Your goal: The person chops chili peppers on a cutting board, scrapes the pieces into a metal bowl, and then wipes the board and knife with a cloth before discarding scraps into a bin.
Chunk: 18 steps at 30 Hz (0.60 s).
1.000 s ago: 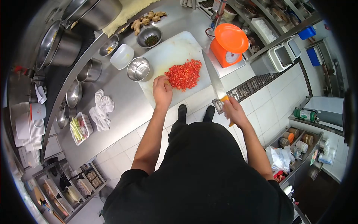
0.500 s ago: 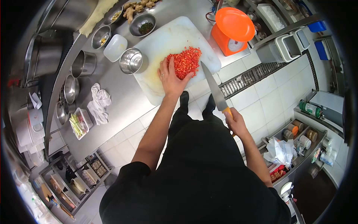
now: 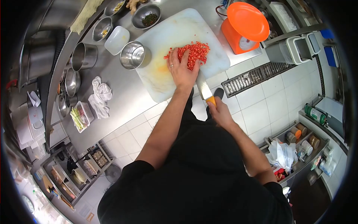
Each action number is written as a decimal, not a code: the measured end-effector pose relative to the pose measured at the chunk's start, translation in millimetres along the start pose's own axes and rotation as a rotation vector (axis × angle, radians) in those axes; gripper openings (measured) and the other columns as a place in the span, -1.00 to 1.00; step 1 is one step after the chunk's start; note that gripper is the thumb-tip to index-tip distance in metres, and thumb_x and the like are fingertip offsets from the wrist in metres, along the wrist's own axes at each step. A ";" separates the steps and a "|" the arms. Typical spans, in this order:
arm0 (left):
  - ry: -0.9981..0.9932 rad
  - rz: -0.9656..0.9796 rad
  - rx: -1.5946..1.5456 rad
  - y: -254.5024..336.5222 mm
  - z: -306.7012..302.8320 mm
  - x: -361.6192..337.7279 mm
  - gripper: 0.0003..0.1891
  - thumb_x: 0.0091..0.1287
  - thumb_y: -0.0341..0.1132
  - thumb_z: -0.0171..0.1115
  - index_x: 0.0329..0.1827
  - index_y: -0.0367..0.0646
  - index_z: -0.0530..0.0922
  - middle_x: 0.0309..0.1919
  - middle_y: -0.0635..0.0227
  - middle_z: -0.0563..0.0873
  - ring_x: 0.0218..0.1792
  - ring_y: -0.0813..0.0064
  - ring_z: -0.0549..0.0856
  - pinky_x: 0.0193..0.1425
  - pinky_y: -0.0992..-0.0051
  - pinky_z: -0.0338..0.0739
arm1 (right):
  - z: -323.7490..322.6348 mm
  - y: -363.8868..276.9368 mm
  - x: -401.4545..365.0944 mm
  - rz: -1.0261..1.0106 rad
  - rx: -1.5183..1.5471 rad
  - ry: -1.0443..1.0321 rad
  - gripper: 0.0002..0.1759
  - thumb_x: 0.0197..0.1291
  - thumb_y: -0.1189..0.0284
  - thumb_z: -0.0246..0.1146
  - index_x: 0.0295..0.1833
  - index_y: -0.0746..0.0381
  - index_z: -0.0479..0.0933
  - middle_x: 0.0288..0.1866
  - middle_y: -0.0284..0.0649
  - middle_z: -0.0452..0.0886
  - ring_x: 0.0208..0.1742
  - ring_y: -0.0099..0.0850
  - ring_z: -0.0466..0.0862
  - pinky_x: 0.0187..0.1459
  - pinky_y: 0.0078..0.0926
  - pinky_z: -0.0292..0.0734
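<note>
Holding knife [image 3: 204,88], touching chopped red pieces [image 3: 199,52]; scale dial [image 3: 246,43] illegible.

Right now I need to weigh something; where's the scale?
The orange scale is at the upper right of the head view, on the steel counter just right of the white cutting board.

A black short-sleeved top [image 3: 194,179], dark trousers [image 3: 188,108] and a ring [image 3: 171,65] on the left fingers [image 3: 184,58] are worn.
</note>
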<state>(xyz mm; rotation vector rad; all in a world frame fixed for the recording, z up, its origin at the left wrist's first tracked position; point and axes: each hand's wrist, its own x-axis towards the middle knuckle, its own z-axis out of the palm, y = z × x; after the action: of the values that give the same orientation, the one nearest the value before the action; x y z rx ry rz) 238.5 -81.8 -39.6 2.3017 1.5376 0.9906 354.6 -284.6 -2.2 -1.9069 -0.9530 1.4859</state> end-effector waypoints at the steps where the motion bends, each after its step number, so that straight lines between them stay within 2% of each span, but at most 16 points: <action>1: 0.024 -0.004 -0.014 -1.9 2.7 0.3 -0.46 0.22 -0.13 0.57 0.26 -0.10 0.74 0.47 0.01 0.48 0.49 -0.12 0.43 0.63 -0.10 0.24 | 1.1 -4.6 3.2 0.011 -0.001 -0.015 -0.59 0.65 0.13 0.18 -0.03 0.31 0.43 -0.48 -0.05 0.61 -0.48 -0.14 0.69 -0.39 -0.15 0.52; 9: 0.116 -0.154 -0.226 -9.6 9.1 9.4 -0.67 0.17 -0.45 0.49 0.03 -0.13 0.79 0.29 0.13 0.62 0.34 0.01 0.56 0.45 0.13 0.51 | 11.1 -13.4 29.1 -0.199 -0.052 -0.041 -0.59 0.62 0.17 0.24 -0.05 0.35 0.40 -0.46 0.03 0.63 -0.47 0.01 0.68 -0.40 -0.06 0.52; 12: 0.130 -0.207 -0.328 -12.0 8.2 16.5 -0.72 0.12 -0.49 0.47 -0.06 -0.15 0.79 0.22 0.17 0.66 0.27 0.01 0.57 0.40 0.10 0.53 | 8.7 -21.3 31.3 -0.209 -0.057 -0.063 -0.59 0.61 0.18 0.25 -0.06 0.36 0.39 -0.45 0.06 0.64 -0.44 0.08 0.69 -0.37 -0.02 0.52; 16: 0.147 -0.236 -0.332 -7.3 0.0 24.5 -0.76 0.15 -0.50 0.47 -0.09 -0.17 0.78 0.17 0.18 0.66 0.24 0.10 0.62 0.37 0.21 0.56 | -2.9 -47.6 20.6 -0.126 -0.015 -0.119 -0.59 0.60 0.19 0.25 -0.06 0.36 0.39 -0.42 0.12 0.65 -0.39 0.17 0.68 -0.33 0.02 0.53; 18: 0.164 -0.228 -0.356 -3.2 -5.4 30.4 -0.77 0.16 -0.50 0.46 -0.10 -0.17 0.77 0.15 0.18 0.66 0.23 0.12 0.63 0.37 0.23 0.56 | -6.0 -54.7 16.4 -0.162 -0.062 -0.087 -0.60 0.60 0.20 0.25 -0.06 0.36 0.40 -0.41 0.13 0.65 -0.37 0.20 0.68 -0.32 0.03 0.53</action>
<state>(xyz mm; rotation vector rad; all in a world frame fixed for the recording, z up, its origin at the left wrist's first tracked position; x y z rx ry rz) 239.8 -54.7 -24.4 1.8012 1.4959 1.2930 351.6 -238.3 31.6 -1.7732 -1.1758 1.4688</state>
